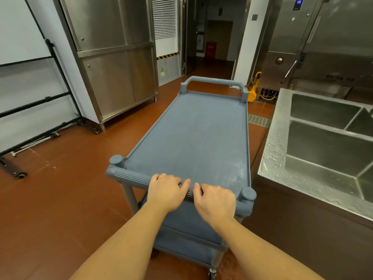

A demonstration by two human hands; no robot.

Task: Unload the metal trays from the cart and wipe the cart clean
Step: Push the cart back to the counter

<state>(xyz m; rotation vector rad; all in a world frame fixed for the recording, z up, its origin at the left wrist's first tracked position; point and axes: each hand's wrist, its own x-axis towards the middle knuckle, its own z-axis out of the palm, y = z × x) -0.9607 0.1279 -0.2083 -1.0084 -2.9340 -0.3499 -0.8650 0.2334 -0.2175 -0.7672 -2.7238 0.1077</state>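
A grey-blue plastic cart [193,136] stands lengthwise in front of me on the red floor. Its top shelf is bare, with whitish scuffs near the right front corner. No metal trays show on it, and the lower shelves that I can see hold nothing. My left hand [166,191] and my right hand [215,201] grip the ribbed near handle [131,175] side by side, fingers curled over it. A second handle [214,80] arches over the cart's far end.
A wet stainless sink unit [276,150] with deep basins stands close on the right. A steel cabinet [115,67] is at the left, with a black wheeled rack [40,102] beside it. A doorway [214,37] opens ahead. A yellow hose fitting [252,91] sits by a floor drain [258,119].
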